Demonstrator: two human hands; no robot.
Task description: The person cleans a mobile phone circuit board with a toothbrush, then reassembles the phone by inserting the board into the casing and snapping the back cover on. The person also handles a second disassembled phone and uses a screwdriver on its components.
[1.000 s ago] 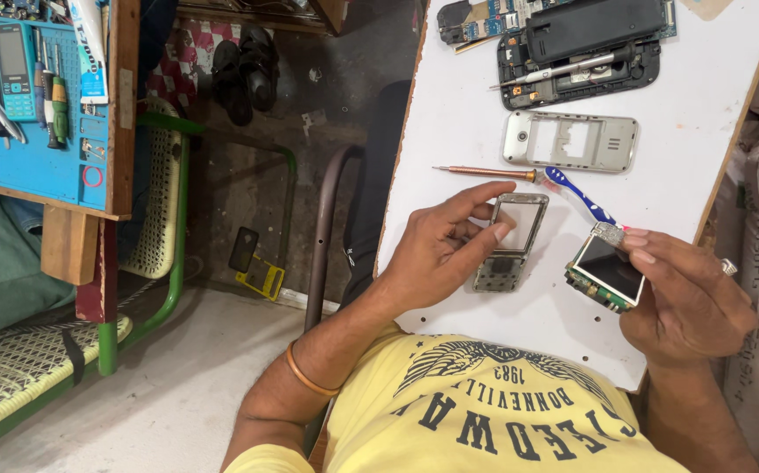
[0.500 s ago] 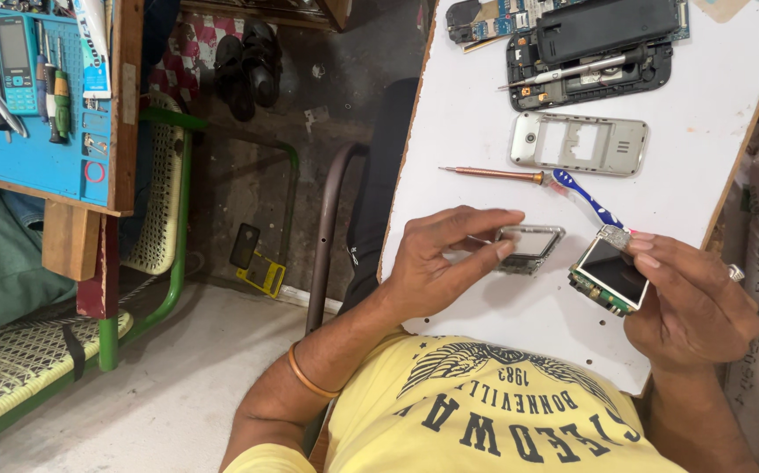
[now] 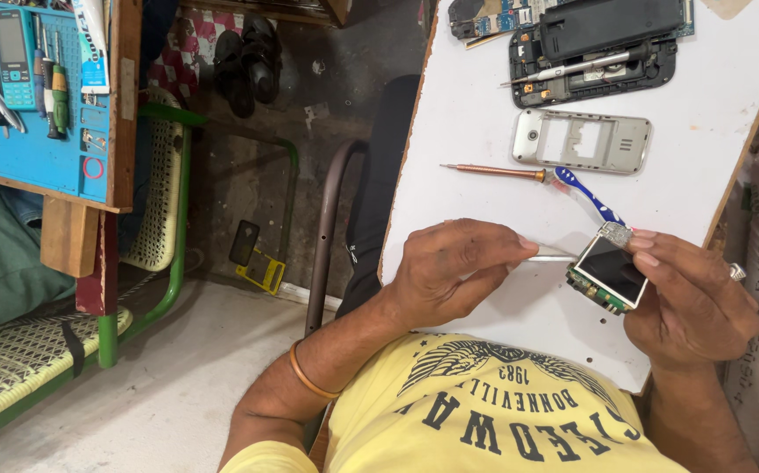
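My right hand (image 3: 691, 302) holds a small phone circuit board with a dark display (image 3: 607, 273) above the near edge of the white table (image 3: 467, 114). My left hand (image 3: 454, 271) pinches a thin silver metal tool (image 3: 555, 257). The tool's tip reaches the left side of the board. An orange bangle sits on my left wrist, and there is a ring on my right hand.
Further back on the table lie a silver phone housing (image 3: 583, 140), a copper-handled screwdriver (image 3: 493, 172), a blue and white toothbrush (image 3: 585, 193) and a black phone shell (image 3: 599, 52) with a tool across it. At left are a blue tool board (image 3: 38, 96) and a green chair (image 3: 160, 228).
My left hand no longer holds the small grey phone frame, which is out of sight. It now pinches a thin metal tool against the board. My right hand has barely moved.
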